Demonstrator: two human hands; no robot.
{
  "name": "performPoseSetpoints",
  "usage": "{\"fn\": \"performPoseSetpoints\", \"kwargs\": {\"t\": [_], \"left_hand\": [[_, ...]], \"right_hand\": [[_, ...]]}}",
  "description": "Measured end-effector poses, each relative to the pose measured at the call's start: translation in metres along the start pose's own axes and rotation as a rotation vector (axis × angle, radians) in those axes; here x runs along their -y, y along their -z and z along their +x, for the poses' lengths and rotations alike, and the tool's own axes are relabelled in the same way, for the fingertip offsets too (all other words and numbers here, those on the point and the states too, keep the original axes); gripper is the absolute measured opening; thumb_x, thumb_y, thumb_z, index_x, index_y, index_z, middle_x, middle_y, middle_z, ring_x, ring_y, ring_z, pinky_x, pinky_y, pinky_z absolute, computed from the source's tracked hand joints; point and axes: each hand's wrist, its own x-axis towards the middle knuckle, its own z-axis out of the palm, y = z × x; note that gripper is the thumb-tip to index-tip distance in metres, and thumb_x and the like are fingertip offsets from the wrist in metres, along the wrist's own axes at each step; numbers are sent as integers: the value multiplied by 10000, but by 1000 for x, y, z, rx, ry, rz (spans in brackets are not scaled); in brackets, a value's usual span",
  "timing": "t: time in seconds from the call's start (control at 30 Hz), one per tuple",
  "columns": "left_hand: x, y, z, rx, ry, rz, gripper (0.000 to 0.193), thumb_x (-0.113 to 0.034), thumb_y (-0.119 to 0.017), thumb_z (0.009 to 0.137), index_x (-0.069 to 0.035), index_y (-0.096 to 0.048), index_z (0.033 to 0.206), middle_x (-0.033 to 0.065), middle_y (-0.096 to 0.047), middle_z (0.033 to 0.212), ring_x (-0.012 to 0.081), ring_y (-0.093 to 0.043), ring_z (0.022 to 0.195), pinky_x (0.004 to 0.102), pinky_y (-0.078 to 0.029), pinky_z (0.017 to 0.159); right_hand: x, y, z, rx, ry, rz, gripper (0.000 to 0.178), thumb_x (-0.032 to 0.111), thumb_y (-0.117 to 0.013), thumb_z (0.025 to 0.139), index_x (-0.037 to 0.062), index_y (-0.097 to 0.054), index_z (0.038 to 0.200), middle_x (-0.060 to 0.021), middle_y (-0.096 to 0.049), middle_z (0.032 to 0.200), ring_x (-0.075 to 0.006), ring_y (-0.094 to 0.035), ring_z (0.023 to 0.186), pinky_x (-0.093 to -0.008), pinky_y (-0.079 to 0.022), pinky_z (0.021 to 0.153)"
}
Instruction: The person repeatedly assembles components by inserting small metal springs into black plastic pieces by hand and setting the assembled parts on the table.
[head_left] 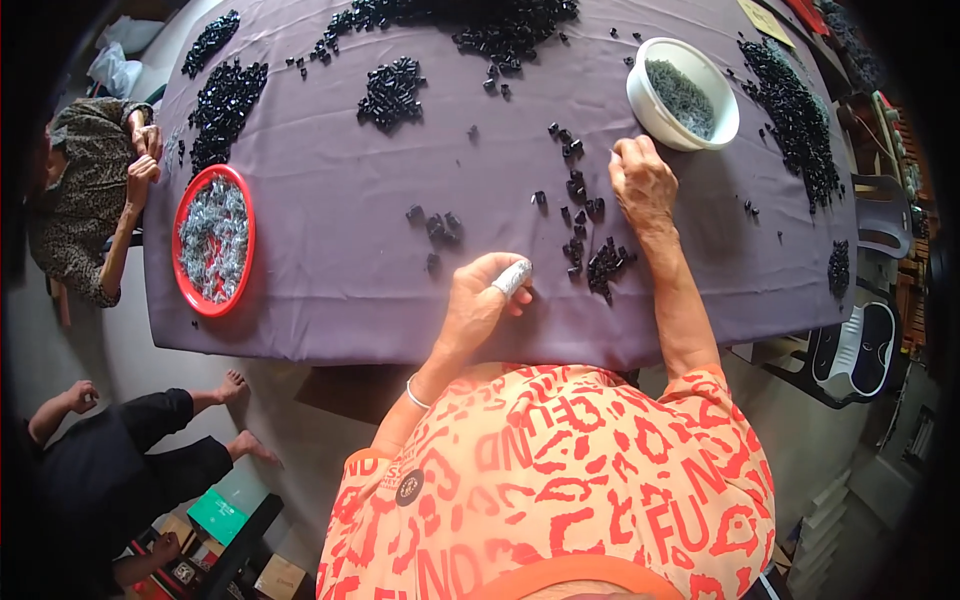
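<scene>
My left hand (pixel 478 305) is closed near the front edge of the table, with white tape wrapped round one finger. Its fingers are curled in, and whatever they hold is hidden. My right hand (pixel 645 185) is closed too, fingers bent down just below the rim of a white bowl (pixel 728 130). What it pinches, if anything, is too small to tell. Thin grey, wire-like pieces (pixel 680 98) fill the bowl. Between my hands lie small shiny black parts (pixel 606 265). A looser group of black parts (pixel 440 228) rests beyond my left hand.
A red tray (pixel 248 255) of clear and grey small parts sits at the table's left. Piles of black parts (pixel 228 108) lie along the left, far and right sides (pixel 795 120). One person (pixel 90 190) works at the left edge; another person (pixel 130 450) is at lower left.
</scene>
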Motion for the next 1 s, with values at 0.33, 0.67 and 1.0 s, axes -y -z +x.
{"fn": "performPoseSetpoints", "kwargs": {"t": [0.33,0.67,1.0], "left_hand": [[0,2,-1,-15,-39,49,148,-89,-565,904,3,-642,991,43,-642,828,102,-626,692,224,-500,553],[3,3,-5,30,0,-363,180,-128,-597,922,-4,-619,1051,80,-656,862,111,-627,679,232,-516,550],[-4,-14,-26,67,-86,-369,188,-138,-587,933,3,-620,1054,80,-655,861,118,-630,690,240,-514,579]], "right_hand": [[0,22,-28,148,-54,396,68,83,-638,815,63,-583,850,-95,-552,833,-276,-586,747,-382,-460,672],[15,32,-44,-23,70,478,47,36,-604,857,17,-579,892,-89,-569,844,-201,-583,771,-310,-463,689],[87,81,-83,232,54,1113,123,-84,-621,813,-19,-617,918,-40,-619,803,-111,-591,714,-232,-475,649]]}}
